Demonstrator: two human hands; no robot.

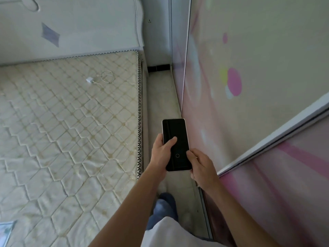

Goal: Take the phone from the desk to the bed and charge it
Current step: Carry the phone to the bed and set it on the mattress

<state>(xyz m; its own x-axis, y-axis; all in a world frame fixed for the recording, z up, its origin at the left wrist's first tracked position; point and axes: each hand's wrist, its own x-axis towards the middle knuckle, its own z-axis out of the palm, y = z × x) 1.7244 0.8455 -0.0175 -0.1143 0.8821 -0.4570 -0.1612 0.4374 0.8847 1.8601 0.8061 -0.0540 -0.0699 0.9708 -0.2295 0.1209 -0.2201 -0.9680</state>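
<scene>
A white-edged phone (178, 132) with a dark screen is held face up over the narrow floor strip beside the bed. My left hand (161, 154) grips its left side, thumb lying on the screen. My right hand (201, 165) holds its lower right corner. On the bare quilted mattress (62, 122), near the head end, lies a white charger plug (89, 80) with a coiled white cable (107, 77). A wall socket (149, 21) shows on the wall past the headboard.
The white headboard (80, 24) stands at the far end. A wardrobe with pink-patterned sliding doors (258, 86) lines the right side, leaving a narrow aisle (160, 97). A black object (159, 68) sits at the aisle's far end. My foot (164, 207) is below.
</scene>
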